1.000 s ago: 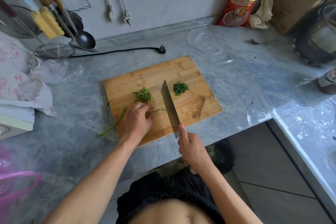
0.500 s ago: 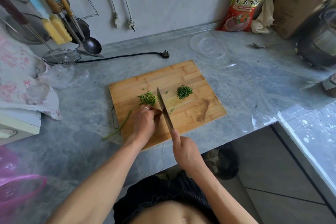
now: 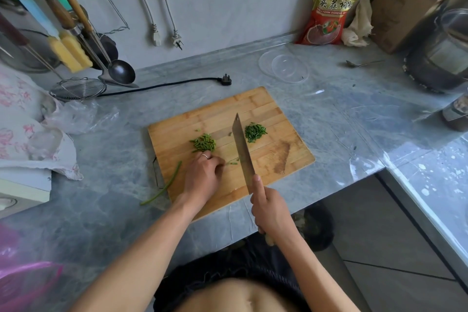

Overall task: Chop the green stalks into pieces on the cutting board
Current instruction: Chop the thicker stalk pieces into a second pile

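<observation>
A bamboo cutting board [image 3: 276, 119] lies on the grey counter. On it sit a pile of light green cut pieces [image 3: 204, 143] and a pile of darker green cut pieces [image 3: 255, 132]. My left hand [image 3: 202, 176] rests on the board with fingers curled down over short green stalk ends [image 3: 231, 163] that poke out at its fingertips. My right hand [image 3: 269, 206] grips the handle of a cleaver [image 3: 241, 149], index finger along the spine. The blade stands just right of the stalk ends. One long uncut stalk [image 3: 164, 186] lies off the board's left edge.
A clear plastic lid [image 3: 286, 66] and a spoon [image 3: 362, 63] lie behind the board, with a black plug and cord [image 3: 226, 80]. A red snack bag [image 3: 331, 7], a box and a cooker stand at the back right. Ladles, a strainer [image 3: 77, 88] and plastic bags crowd the left.
The cleaver came against my left fingertips half a second ago and now stands a little to their right. My left hand stays on the stalks.
</observation>
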A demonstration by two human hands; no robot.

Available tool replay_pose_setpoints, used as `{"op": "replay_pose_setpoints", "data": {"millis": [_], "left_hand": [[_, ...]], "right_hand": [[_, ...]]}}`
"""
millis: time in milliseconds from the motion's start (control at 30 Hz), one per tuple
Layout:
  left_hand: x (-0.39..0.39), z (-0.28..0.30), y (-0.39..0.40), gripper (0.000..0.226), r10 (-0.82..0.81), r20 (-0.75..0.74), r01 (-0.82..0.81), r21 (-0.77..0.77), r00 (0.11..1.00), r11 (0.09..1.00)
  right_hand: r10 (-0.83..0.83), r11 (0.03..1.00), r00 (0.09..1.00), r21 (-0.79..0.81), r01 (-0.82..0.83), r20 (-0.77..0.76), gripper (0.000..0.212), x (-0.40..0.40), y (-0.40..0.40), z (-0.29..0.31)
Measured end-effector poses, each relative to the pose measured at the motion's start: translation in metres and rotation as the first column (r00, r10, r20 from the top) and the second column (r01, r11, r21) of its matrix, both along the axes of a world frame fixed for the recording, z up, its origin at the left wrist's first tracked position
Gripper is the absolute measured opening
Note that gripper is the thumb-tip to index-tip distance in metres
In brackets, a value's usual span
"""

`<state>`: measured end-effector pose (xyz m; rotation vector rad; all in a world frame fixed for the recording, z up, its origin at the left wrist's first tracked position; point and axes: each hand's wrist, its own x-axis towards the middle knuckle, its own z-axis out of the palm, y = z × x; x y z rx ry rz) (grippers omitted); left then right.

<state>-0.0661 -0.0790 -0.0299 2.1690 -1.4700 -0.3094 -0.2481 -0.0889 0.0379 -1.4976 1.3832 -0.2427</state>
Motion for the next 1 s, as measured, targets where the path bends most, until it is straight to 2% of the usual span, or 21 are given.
{"op": "replay_pose_setpoints", "data": {"millis": [133, 200, 267, 333, 433, 633, 833, 900, 1000], "left_hand": [[0.002, 0.000, 0.008, 0.010, 0.041, 0.012, -0.041, -0.003, 0.999, 0.999], [0.003, 0.001, 0.017, 0.011, 0.121, -0.118, -0.126, -0.036, 0.986, 0.991], [0.005, 0.006, 0.030, 0.010, 0.247, -0.285, -0.271, -0.047, 0.926, 0.961], [0.009, 0.012, 0.044, 0.006, 0.356, -0.387, -0.406, -0.053, 0.850, 0.912], [0.029, 0.019, 0.074, 0.006, 0.496, -0.412, -0.558, -0.037, 0.764, 0.829], [0.087, 0.013, 0.116, 0.009, 0.672, -0.399, -0.730, 0.010, 0.624, 0.684], [0.117, 0.009, 0.117, 0.015, 0.708, -0.331, -0.730, 0.073, 0.624, 0.679], [0.113, 0.012, 0.116, 0.017, 0.706, -0.343, -0.741, 0.042, 0.620, 0.671], [0.090, 0.021, 0.106, 0.015, 0.597, -0.338, -0.644, -0.034, 0.727, 0.765]], "right_hand": [[-0.028, 0.999, 1.000, 0.019, 0.028, 0.009, 0.069, -0.003, -0.003, -0.001], [-0.016, 1.000, 1.000, 0.025, 0.016, 0.022, 0.071, 0.000, -0.002, 0.001], [0.011, 0.999, 0.999, 0.034, -0.013, 0.041, 0.069, 0.005, 0.001, 0.003], [0.048, 0.998, 0.996, 0.048, -0.051, 0.070, 0.066, 0.011, 0.005, 0.005], [0.136, 0.989, 0.982, 0.042, -0.143, 0.132, 0.065, 0.024, 0.011, 0.007], [0.294, 0.955, 0.943, -0.004, -0.297, 0.155, 0.063, 0.051, 0.017, 0.008], [0.346, 0.938, 0.925, -0.026, -0.347, 0.153, 0.063, 0.065, 0.011, 0.010], [0.347, 0.938, 0.929, -0.050, -0.343, 0.132, 0.065, 0.064, 0.008, 0.011], [0.325, 0.945, 0.940, -0.068, -0.319, 0.103, 0.067, 0.057, 0.003, 0.010]]}}
